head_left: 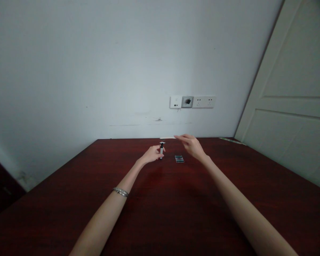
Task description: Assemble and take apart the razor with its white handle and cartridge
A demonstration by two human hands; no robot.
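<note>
My left hand [151, 154] is closed around the grey handle of a small razor-like tool [161, 151]. It stands nearly upright, with a black neck and a pale crosswise head at the top. To its right, my right hand [190, 145] is raised above the table with its fingers pressed together and pointing left. A thin white stick [167, 138] extends left from those fingertips, lying level behind the tool's head. Between the hands, a small clear plastic case [179, 159] with dark contents rests on the table, touched by neither hand.
The dark red wooden table [160, 213] reaches back to a white wall [122, 71]. Sockets [204, 102] and a black plug [188, 101] are on that wall. A pale strip [232, 141] lies at the far right edge, near a white door [290, 96].
</note>
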